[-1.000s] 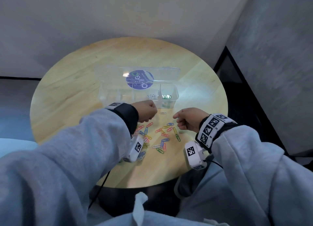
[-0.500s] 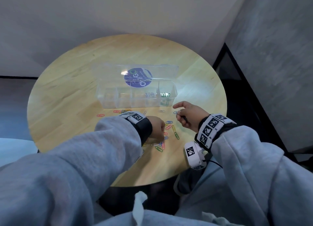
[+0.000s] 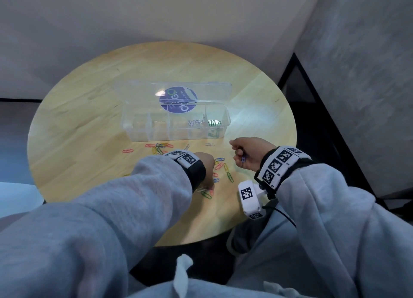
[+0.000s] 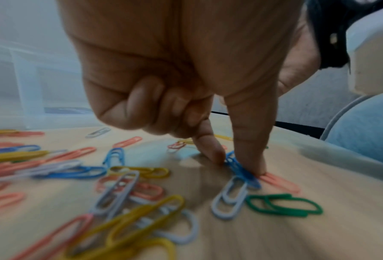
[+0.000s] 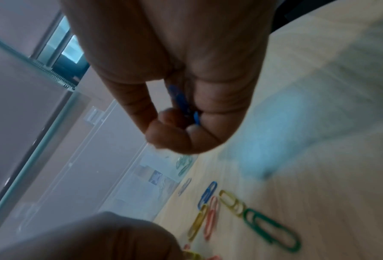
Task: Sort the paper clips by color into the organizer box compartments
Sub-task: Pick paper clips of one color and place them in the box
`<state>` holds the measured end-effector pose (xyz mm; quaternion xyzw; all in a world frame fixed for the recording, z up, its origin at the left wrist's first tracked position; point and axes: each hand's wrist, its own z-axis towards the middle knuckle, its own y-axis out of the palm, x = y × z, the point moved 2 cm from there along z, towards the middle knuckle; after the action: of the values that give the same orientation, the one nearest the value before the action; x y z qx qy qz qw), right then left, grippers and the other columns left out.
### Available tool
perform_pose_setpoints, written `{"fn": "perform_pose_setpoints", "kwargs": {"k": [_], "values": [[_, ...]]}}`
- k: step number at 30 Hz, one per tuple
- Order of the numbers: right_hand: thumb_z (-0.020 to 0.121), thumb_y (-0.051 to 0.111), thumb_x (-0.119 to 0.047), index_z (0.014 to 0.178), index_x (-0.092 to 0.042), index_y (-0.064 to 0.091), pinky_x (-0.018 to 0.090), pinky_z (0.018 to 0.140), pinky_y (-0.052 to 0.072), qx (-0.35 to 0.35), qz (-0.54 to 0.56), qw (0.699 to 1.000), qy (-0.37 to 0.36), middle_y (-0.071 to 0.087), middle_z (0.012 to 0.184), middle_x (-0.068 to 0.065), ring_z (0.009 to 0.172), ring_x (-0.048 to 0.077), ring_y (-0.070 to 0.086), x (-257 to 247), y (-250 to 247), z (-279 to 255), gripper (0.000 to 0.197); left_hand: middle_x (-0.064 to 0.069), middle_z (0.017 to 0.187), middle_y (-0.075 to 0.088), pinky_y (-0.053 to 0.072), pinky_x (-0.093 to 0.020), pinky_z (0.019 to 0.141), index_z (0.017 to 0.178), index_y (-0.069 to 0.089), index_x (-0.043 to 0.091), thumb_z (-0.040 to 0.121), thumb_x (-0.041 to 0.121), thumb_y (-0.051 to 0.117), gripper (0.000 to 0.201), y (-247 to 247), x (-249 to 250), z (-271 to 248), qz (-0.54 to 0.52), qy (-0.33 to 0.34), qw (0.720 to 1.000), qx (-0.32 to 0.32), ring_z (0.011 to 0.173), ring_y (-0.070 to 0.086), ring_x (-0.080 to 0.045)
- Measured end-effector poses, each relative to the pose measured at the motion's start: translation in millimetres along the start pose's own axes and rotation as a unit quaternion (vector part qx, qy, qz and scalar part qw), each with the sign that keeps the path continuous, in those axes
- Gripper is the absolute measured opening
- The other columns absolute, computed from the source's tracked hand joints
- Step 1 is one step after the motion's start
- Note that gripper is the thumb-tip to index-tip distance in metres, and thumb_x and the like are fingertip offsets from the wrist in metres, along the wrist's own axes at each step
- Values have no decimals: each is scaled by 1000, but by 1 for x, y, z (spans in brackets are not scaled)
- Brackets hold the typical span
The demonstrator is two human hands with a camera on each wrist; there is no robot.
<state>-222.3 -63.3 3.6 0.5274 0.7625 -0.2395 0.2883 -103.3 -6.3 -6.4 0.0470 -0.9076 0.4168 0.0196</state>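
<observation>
The clear organizer box (image 3: 143,128) stands open at mid-table; its rightmost compartment holds green clips (image 3: 214,122), the one beside it pale clips (image 3: 195,122). Loose coloured clips (image 3: 224,167) lie scattered in front of it. My left hand (image 4: 237,163) is down in the pile (image 3: 206,171), thumb and forefinger pinching a blue clip (image 4: 241,171) against the table. My right hand (image 3: 245,152) hovers in front of the box's right end, fingers curled round another blue clip (image 5: 181,100), whose tip sticks out below the fist (image 3: 243,159).
The round wooden table (image 3: 89,110) ends close to my body. The box lid (image 3: 174,90) with a purple sticker lies open behind the box. More clips (image 3: 159,148) lie at the box's front left. A white clip (image 4: 229,198) and a green one (image 4: 284,205) sit beside the pinched clip.
My left hand came back from the box and dropped onto the pile, fingertips closing on a blue clip. My right hand curled its fingers in around its blue clip and rose slightly.
</observation>
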Motion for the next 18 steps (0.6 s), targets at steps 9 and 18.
{"fn": "perform_pose_setpoints", "kwargs": {"k": [9,18], "values": [[86,63,-12,102,-15,66,17,50,33,2,-479,869,-124,47,69,-9,59,5,42,-21,16,0,17,3,69,59,46,-24,66,73,63,18,79,28,72,14,-16,-26,-6,-172,19,985,15,67,54,-15],[88,59,-15,92,-15,57,23,64,41,12,-605,788,-112,59,92,4,87,18,50,-13,36,10,4,-12,72,58,45,-13,42,63,42,12,85,-7,54,32,-44,-53,-20,-528,29,849,-8,59,59,-15]]}}
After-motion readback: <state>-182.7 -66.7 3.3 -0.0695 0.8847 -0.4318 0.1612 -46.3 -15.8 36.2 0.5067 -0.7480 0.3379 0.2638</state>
